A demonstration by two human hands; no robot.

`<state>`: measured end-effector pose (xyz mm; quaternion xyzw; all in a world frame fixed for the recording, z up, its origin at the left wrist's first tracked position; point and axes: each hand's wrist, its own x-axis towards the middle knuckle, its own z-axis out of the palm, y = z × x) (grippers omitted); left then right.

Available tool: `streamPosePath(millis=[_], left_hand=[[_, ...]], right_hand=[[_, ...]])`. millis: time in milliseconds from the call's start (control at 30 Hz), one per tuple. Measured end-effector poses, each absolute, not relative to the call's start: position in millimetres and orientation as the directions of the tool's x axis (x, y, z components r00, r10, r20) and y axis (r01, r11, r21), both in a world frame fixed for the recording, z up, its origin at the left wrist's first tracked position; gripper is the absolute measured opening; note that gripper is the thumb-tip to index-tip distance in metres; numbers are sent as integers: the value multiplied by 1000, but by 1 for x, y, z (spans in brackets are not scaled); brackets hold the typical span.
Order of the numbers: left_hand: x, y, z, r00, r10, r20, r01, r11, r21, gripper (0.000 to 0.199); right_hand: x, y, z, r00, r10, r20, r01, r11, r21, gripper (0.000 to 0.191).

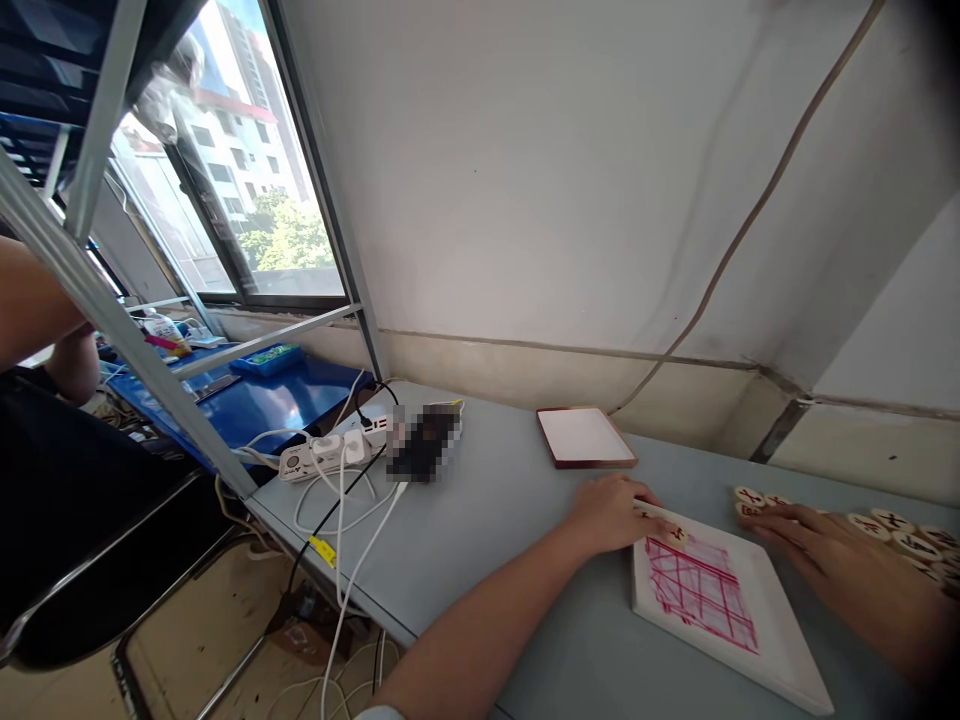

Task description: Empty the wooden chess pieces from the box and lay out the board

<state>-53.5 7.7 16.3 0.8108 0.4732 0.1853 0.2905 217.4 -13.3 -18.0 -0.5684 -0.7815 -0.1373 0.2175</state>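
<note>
My left hand [611, 514] rests at the top edge of a white board [739, 640] with a hand-drawn red grid [701, 592]. Its fingertips pinch a round wooden Chinese chess piece [677, 535] marked with a red character. My right hand [825, 547] lies with fingers spread beside the board's far corner. Its fingertips are next to a small stack of similar pieces [750, 502]. More round pieces [892, 530] spread out to the right, partly hidden behind that hand.
A brown-framed white tray [585, 437] lies on the grey table [487, 530] behind the board. To the left are a power strip [322, 460] with white and black cables and a blurred phone [424, 440]. A person's arm [37, 320] shows beyond a metal frame.
</note>
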Motion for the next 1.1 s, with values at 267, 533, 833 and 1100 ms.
streamPosePath(millis=[267,533,833,1100], left_hand=[[-57,8,22,506,862,13,632,-381,675,42],[-54,9,16,497,868,21,670,-398,627,42],[-55,6,20,488,873,8,683,-388,619,39],[-56,4,23,501,865,24,677,-409,612,34]], right_hand=[[228,-8,-23,-360,839,409,925,378,38,43],[208,-19,-5,-264,887,380,964,259,65,28],[202,-25,0,-269,874,403,963,243,117,42],[165,-53,52,-291,872,393,923,364,-124,36]])
